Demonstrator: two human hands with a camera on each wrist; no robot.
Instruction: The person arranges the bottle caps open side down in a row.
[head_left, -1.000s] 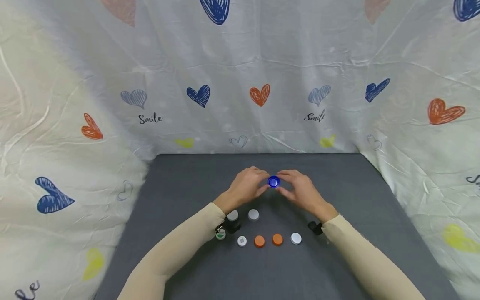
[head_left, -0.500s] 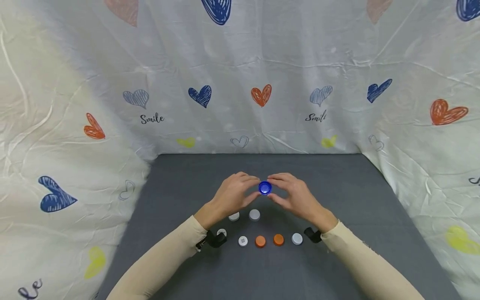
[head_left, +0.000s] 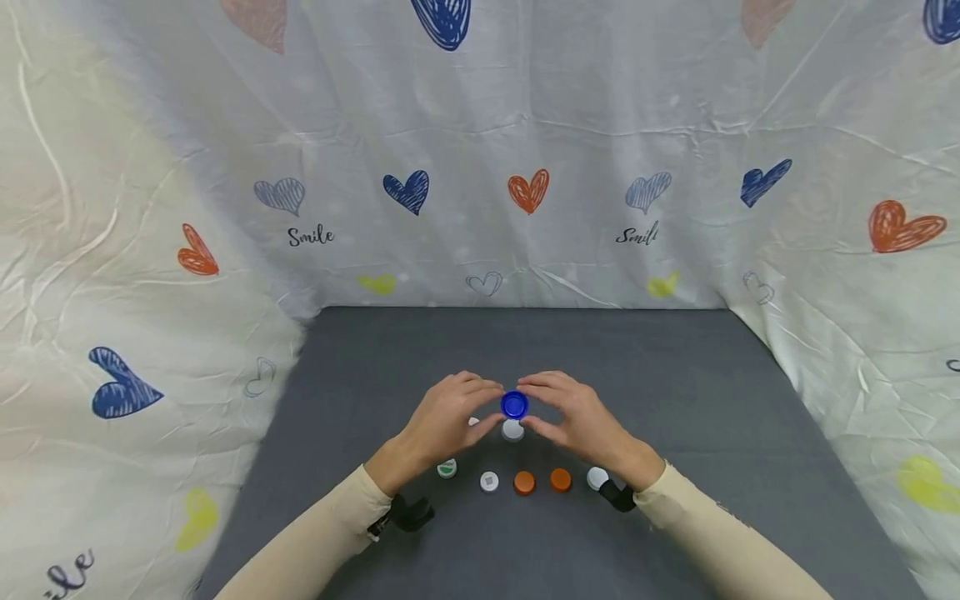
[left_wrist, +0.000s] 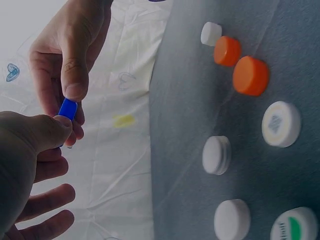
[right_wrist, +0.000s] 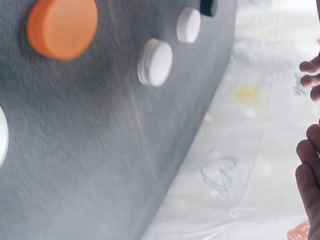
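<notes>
A blue bottle cap point(head_left: 514, 405) is raised between both hands, its round recessed face toward the head camera. My left hand point(head_left: 441, 422) pinches its left side between thumb and fingers, while my right hand point(head_left: 588, 422) pinches the right side. Seen from the left wrist, the blue cap point(left_wrist: 68, 108) shows edge-on with both thumbs on it, and the other left fingers are spread. A white cap point(head_left: 513, 432) lies just below it in the head view. The right wrist view catches only fingertips point(right_wrist: 307, 150) at its right edge; the blue cap is out of that frame.
On the dark grey table point(head_left: 637, 358), a row nearer the body has a green-printed white cap point(head_left: 447, 468), a square-marked white cap point(head_left: 489, 482), two orange caps point(head_left: 524, 482) and a white cap point(head_left: 597, 477). Another white cap point(left_wrist: 232, 220) is mostly hidden behind the left hand in the head view.
Both hands have brought the blue cap leftward and closer to the body, from beyond the table caps to right over the white cap. The caps on the table stay put.
</notes>
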